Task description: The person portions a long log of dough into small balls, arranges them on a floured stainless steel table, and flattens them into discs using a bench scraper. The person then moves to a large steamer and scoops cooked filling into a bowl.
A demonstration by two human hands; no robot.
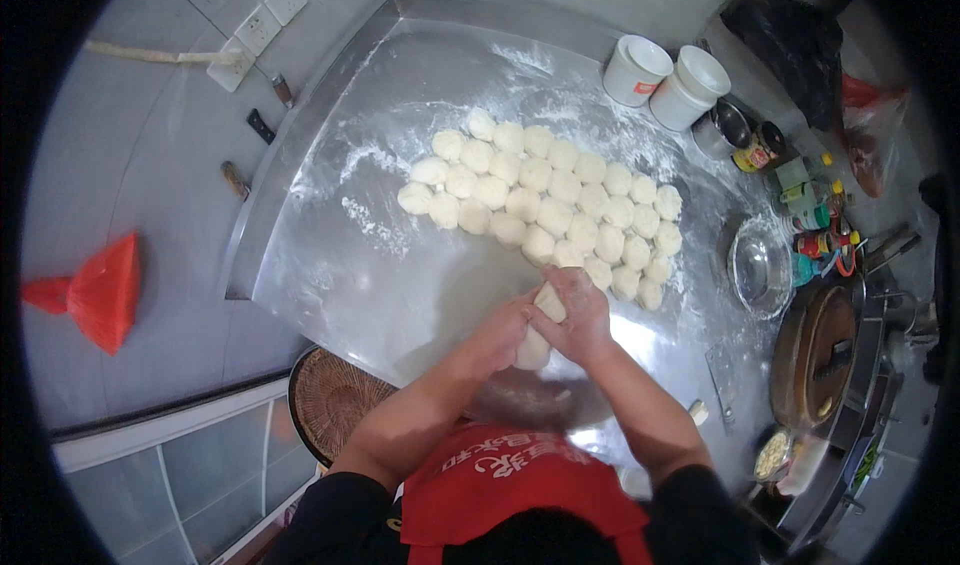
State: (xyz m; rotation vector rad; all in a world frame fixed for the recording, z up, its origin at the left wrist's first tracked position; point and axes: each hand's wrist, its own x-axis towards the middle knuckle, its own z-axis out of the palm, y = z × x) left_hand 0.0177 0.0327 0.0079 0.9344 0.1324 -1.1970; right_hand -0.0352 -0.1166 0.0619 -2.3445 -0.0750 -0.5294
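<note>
Both of my hands grip one length of pale dough (532, 349) above the near part of a floured steel worktop (330, 242). My left hand (504, 334) is wrapped round its lower part. At the upper end, my right hand (581, 311) has its fingers closed about the dough, and a piece bulges between thumb and fingers. Just beyond my hands lie several rows of round dough pieces (535, 175), set close together. My right fingers are near the closest row; whether they touch it cannot be told.
White containers (637, 70) stand at the back right. A clear bowl (760, 265), sauce bottles (814, 245), a metal scraper or blade (721, 385) and a round wooden lid (825, 355) are at the right. A woven basket (337, 400) sits below the left edge; knife handles (261, 126) show along the raised rim.
</note>
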